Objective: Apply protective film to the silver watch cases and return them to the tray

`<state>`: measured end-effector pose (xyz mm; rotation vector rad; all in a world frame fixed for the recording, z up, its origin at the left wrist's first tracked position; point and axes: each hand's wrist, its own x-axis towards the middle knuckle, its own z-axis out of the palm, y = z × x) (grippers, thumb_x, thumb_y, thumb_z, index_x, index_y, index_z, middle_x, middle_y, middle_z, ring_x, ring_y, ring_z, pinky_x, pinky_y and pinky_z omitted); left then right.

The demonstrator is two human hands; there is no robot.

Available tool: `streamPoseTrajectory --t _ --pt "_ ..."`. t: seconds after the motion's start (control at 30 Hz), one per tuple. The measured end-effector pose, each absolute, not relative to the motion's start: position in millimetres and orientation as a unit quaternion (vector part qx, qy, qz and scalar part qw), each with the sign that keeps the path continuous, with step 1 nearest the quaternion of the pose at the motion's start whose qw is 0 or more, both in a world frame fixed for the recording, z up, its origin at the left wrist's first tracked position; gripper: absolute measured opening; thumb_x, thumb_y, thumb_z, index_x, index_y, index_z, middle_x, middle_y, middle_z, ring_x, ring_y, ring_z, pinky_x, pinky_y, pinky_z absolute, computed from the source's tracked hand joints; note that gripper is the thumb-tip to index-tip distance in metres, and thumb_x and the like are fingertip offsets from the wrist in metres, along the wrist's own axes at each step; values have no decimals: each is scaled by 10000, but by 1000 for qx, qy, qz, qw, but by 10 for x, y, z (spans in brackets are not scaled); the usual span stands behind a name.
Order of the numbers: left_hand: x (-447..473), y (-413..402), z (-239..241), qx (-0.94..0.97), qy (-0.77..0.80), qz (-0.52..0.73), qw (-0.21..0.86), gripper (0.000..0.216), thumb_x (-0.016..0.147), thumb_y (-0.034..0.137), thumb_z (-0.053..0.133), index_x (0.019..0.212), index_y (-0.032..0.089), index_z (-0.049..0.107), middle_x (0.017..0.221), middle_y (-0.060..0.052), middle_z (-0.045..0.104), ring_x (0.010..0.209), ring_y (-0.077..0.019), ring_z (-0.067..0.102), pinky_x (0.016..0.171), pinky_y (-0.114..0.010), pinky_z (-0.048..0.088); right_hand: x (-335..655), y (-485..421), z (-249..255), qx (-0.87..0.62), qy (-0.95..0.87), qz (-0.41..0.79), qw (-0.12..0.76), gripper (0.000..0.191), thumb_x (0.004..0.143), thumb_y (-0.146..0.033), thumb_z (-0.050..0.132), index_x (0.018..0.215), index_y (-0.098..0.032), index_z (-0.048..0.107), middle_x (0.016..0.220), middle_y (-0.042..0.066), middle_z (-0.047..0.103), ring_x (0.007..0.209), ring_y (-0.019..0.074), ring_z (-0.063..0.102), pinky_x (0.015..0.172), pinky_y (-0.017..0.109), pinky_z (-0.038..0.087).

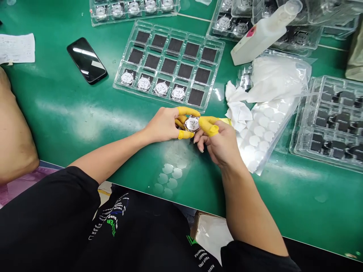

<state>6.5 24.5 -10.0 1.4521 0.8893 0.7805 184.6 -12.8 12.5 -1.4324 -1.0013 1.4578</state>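
- Pinching a round watch case (192, 123) by its rim, the left hand (169, 124) had its thumb on the near edge and a finger along the far edge, both in yellow finger covers.
- The watch case was just in front of the pocketed tray (164, 99), near its right front corner, with the printed back facing up.
- The right hand (222, 139) met the case's right edge, its yellow-covered thumb and index finger close together; whether they gripped or merely touched it, I could not tell. Its other fingers curled loosely below.
- Four watch cases (161, 88) filled the tray's front row from the left; a black pad (196, 97) showed in the last pocket.
- Left of the tray lay a phone (87, 60).
- Right of the tray were a white bottle (249, 44), crumpled cloth (238, 109) and a sheet of round stickers (262, 130).
- In front of the tray, clear discs (172, 183) lay on the desk (136, 162).
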Motion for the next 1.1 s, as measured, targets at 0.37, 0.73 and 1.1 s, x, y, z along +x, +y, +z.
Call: streamPoseTrajectory --t 0.37,0.73,1.1 --pt "64 229 -79 626 379 319 603 554 692 166 827 1233 179 709 799 9 723 720 -114 674 723 -274 586 1774 -82 76 -586 -346 565 466 410 551 -493 945 672 -180 710 470 -9 604 321 97 475 271 214 331" --pt "62 250 -112 647 367 317 588 802 749 133 763 1502 236 506 1000 -26 791 839 -151 761 829 -290 625 1977 9 66 -577 -406 491 511 468 649 -539 914 940 -236 707 633 -59 570 360 43 325 324 228 201" --pt "47 176 -95 868 325 184 327 490 875 28 555 1276 248 732 1071 -9 818 986 -176 776 849 -280 586 2019 846 60 -621 -680 174 349 235 748 -368 853 837 -212 702 1011 93 634 973 252 622 860 424 509"
